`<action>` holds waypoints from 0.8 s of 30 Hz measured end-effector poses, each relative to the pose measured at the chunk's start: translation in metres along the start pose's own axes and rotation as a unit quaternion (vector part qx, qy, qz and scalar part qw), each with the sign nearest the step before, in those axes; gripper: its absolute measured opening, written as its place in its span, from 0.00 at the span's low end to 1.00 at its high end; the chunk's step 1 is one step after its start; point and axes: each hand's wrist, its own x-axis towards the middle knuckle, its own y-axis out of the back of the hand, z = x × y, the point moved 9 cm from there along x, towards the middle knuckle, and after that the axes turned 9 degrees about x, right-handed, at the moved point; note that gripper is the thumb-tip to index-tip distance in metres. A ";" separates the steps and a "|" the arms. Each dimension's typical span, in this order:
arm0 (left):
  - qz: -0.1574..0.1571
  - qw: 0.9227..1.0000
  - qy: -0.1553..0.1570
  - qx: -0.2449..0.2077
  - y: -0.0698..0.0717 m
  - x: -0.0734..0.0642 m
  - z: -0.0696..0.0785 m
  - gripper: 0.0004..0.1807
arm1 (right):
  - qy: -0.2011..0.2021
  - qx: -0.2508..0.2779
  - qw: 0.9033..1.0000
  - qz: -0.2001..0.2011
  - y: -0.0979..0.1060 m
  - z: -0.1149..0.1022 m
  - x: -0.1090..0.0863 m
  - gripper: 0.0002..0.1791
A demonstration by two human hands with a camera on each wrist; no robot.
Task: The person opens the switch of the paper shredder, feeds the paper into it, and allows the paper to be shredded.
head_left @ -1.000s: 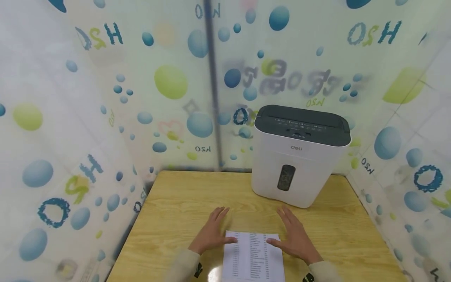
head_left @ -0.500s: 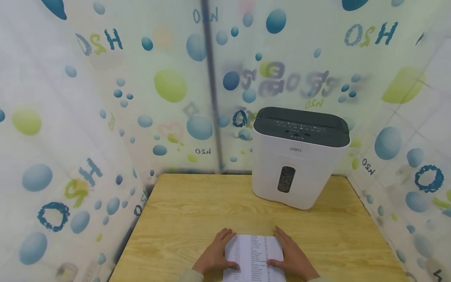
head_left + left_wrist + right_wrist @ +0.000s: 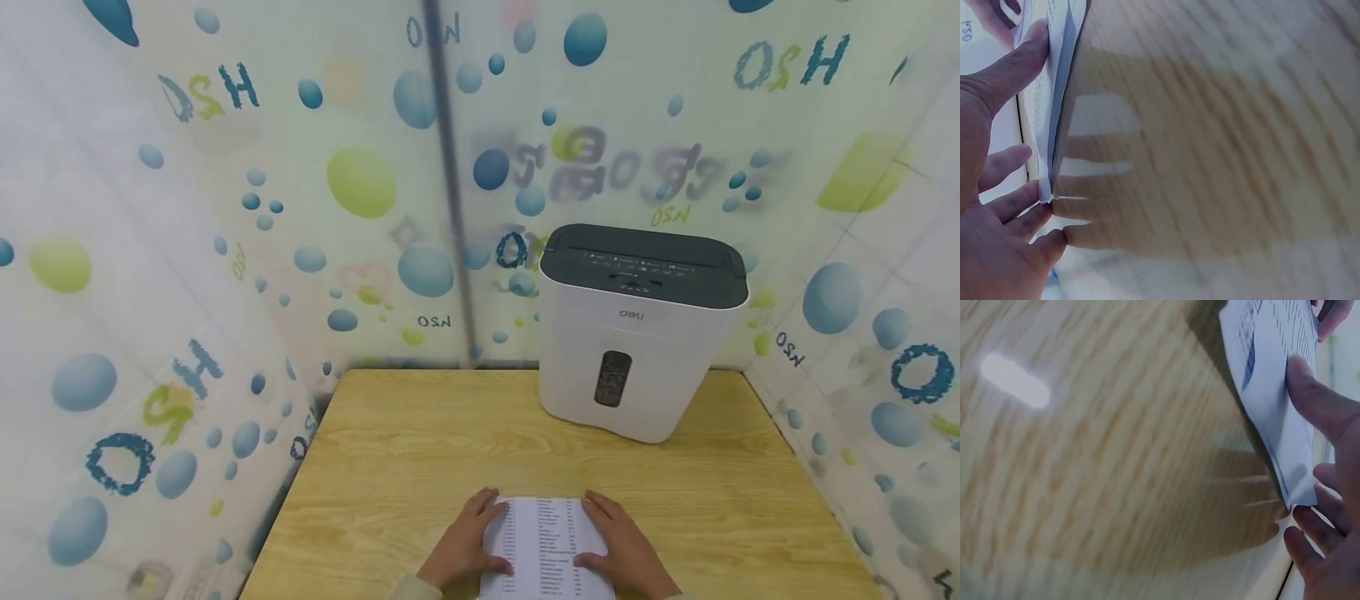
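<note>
A small stack of printed paper sheets (image 3: pixel 545 542) lies near the front of the wooden table, lists of text facing up. My left hand (image 3: pixel 467 540) grips its left side, thumb on the printed face and fingers along the far corner. The right hand (image 3: pixel 624 543) holds the opposite side the same way. Seen from the left wrist, the sheets (image 3: pixel 1054 94) show layered edges, and the left fingers (image 3: pixel 1016 205) reach behind them. The right wrist view shows the paper (image 3: pixel 1282 425) bowing, its layers parted near the close edge, with the right thumb (image 3: pixel 1310 394) on top.
A white paper shredder (image 3: pixel 637 375) with a dark top (image 3: pixel 645 267) and a small window stands at the table's back right. The wooden table (image 3: pixel 420 442) is enclosed by patterned curtains (image 3: pixel 360 183) behind and on both sides.
Both hands were spread above the sheets with only thumbs over the print; they have drawn back toward me and closed in on the sides, now gripping the stack.
</note>
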 end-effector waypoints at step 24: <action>0.111 0.990 0.062 -0.065 0.018 0.006 -0.014 0.48 | 0.007 0.170 0.966 0.195 0.037 -0.005 -0.004 0.16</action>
